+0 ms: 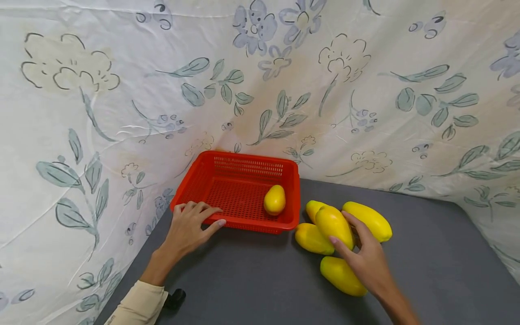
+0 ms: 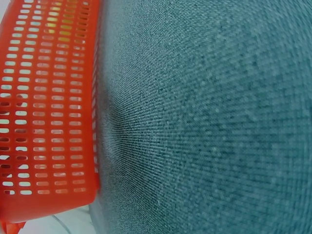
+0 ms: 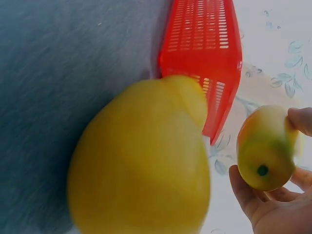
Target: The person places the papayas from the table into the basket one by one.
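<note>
A yellow mango [image 1: 335,228] is held between the thumb and fingers of my right hand [image 1: 367,257], raised over other yellow fruits. In the right wrist view, this mango [image 3: 267,148] shows a green and reddish blush and a dark stem spot. My left hand [image 1: 188,229] grips the near left corner of a red plastic basket [image 1: 243,222], thumb outside the front rim and index finger inside. Inside the basket, towards its right, lies one yellow mango [image 1: 275,200]. The left wrist view shows the basket's slotted side [image 2: 53,122] but no fingers.
Several yellow fruits lie right of the basket: a long one [image 1: 367,221] behind, one [image 1: 313,239] beside the basket, another [image 1: 343,276] nearer. A dark grey cloth [image 1: 252,280] covers the table. Floral fabric [image 1: 260,90] hangs behind and left. A black object [image 1: 175,299] sits by the left sleeve.
</note>
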A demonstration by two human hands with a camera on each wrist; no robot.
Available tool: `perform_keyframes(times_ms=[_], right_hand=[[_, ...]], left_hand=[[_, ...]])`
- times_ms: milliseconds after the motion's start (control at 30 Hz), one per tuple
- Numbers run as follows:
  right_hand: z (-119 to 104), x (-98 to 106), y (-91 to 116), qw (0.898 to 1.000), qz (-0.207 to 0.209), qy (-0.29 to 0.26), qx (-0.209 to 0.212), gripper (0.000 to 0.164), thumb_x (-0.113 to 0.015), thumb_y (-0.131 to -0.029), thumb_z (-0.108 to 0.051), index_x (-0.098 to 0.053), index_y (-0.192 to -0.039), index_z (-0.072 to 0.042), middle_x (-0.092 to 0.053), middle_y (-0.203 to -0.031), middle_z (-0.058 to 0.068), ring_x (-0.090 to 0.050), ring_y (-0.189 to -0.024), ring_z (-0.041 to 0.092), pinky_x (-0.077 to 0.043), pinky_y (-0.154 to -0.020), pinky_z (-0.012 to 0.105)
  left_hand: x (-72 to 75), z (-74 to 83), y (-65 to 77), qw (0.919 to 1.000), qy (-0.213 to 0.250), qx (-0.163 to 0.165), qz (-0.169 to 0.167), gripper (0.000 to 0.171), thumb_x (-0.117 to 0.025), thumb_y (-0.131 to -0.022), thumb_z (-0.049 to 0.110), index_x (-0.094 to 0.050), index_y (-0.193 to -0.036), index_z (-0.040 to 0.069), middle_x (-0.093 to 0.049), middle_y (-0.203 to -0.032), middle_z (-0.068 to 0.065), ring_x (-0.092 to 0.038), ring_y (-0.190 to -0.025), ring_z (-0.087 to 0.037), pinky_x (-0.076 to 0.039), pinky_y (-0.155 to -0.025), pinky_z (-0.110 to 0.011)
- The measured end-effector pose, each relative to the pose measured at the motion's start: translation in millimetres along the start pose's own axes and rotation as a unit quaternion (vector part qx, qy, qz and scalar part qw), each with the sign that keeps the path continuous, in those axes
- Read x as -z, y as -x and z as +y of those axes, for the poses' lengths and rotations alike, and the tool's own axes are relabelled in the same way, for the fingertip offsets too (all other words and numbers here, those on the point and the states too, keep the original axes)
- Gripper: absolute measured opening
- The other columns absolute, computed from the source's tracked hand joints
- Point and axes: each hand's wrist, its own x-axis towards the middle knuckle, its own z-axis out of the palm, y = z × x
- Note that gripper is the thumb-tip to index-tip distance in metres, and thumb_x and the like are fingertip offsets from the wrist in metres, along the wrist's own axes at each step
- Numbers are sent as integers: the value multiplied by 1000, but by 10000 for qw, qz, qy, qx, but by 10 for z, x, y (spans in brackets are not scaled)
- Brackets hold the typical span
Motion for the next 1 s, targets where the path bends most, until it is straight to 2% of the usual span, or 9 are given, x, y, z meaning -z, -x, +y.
perform_keyframes(times_ms=[67,167,367,533,667,733,1000], right_hand=[[-47,-22,-18,9999,-30,-139,51,75,-72,-101,-45,-40,-163,-16,-47,-161,12,-58,-133,34,-50,-106,34],[-123,-55,-43,9995,-112,-292,57,74,-71,-102,-45,-40,-163,-18,-46,-162,11,-56,-135,34,-50,-105,55],[-206,-181,-122,9987,-129,-401,273,70,-72,-101,-43,-43,-162,-21,-52,-156,5,-57,-132,27,-52,-96,35],[-275,-273,-174,9979,-147,-491,405,70,-73,-101,-43,-44,-160,-20,-52,-155,3,-57,-131,23,-53,-94,34],[-334,-316,-195,9969,-134,-592,509,70,-74,-100,-41,-44,-160,-20,-52,-156,1,-58,-130,21,-53,-93,29],[-366,-332,-201,9964,-142,-645,526,70,-74,-100,-41,-45,-160,-19,-52,-156,1,-58,-130,21,-54,-93,28],[-488,-391,-235,9961,-245,-699,483,72,-73,-100,-43,-44,-161,-18,-51,-158,3,-59,-130,23,-55,-95,39]], left_hand=[[0,-1,-2,10000,-3,-2,1,42,-73,-93,52,-79,-125,25,-71,-115,-5,-61,-104,-31,-36,-95,-59],[2,1,-6,10000,-6,3,-6,42,-73,-93,52,-79,-125,25,-71,-115,-5,-61,-104,-31,-36,-95,-58],[16,3,-9,10000,-8,8,-18,42,-73,-93,52,-79,-124,24,-71,-115,-6,-61,-105,-32,-36,-94,-59],[17,0,-11,10000,11,-7,-5,42,-74,-93,51,-79,-124,24,-71,-114,-6,-61,-104,-31,-36,-94,-59],[16,-1,-13,10000,30,2,-20,42,-74,-93,51,-79,-124,24,-71,-114,-6,-61,-104,-31,-36,-94,-59],[19,-1,-14,10000,36,12,-29,42,-74,-93,51,-79,-124,24,-71,-115,-6,-61,-104,-31,-36,-95,-59],[17,5,-16,10000,26,54,-52,42,-73,-93,52,-79,-124,24,-71,-114,-7,-61,-104,-31,-36,-96,-60]])
